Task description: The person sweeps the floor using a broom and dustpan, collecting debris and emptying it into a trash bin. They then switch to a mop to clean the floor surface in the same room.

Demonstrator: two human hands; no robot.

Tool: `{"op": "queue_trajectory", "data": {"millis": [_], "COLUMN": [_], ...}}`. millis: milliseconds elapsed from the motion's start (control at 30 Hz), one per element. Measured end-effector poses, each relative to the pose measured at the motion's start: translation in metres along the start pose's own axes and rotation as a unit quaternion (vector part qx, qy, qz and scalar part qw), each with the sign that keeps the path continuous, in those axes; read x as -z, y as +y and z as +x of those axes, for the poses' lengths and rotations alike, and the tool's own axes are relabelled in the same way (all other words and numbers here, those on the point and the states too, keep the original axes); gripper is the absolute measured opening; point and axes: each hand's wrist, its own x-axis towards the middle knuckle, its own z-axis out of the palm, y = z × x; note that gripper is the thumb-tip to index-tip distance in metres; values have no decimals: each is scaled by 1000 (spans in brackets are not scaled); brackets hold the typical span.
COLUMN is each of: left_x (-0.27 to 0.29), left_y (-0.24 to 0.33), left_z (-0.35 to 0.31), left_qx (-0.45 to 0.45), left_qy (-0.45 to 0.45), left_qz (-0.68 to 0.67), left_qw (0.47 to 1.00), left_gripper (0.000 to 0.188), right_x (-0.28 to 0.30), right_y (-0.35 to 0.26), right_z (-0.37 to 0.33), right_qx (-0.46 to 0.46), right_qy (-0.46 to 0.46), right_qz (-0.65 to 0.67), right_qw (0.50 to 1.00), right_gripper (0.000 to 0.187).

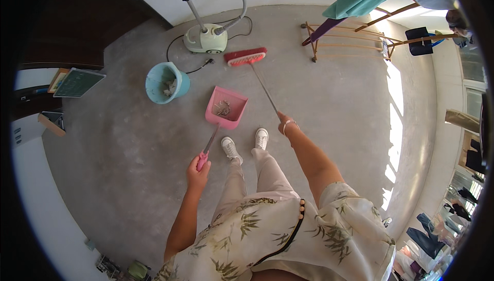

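My left hand (197, 170) is closed round the pink handle of a long-handled dustpan (237, 103). The pink pan lies in front of my feet, with a small heap of debris (223, 108) inside it. In my right hand (284, 121) is the thin metal handle of a broom (246, 56). Its red head with pale bristles is tilted beyond the dustpan, to the right of it; whether it touches the floor I cannot tell. A light blue bucket (181, 86) with crumpled pale waste in it stands to the left of the pan.
A pale green vacuum cleaner (198, 40) stands by the far wall, its black cord and plug (208, 62) lying on the floor. At the far right is a wooden rack (350, 44) with cloths. A green board (78, 83) leans at the left. Sunlight stripes the floor on the right.
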Motion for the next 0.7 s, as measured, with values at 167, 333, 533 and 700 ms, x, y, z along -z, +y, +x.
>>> {"op": "queue_trajectory", "data": {"millis": [167, 333, 533, 700], "left_x": [-22, -26, -14, -27], "left_y": [13, 24, 15, 65], "left_z": [12, 25, 40, 36], "left_qx": [-2, 5, 50, 93], "left_qy": [20, 29, 42, 25], "left_qz": [-18, -8, -31, 1], "left_qw": [1000, 1000, 997, 995], "left_gripper": [29, 30, 28, 24], "right_x": [-7, 31, 114, 192], "right_y": [142, 145, 76, 57], "right_z": [-74, -98, 54, 130], "right_qx": [11, -9, 18, -48], "right_qy": [12, 57, 155, 94], "right_qz": [-22, 59, 90, 322], "right_qw": [1000, 997, 984, 941], "right_gripper": [57, 56, 53, 55]}}
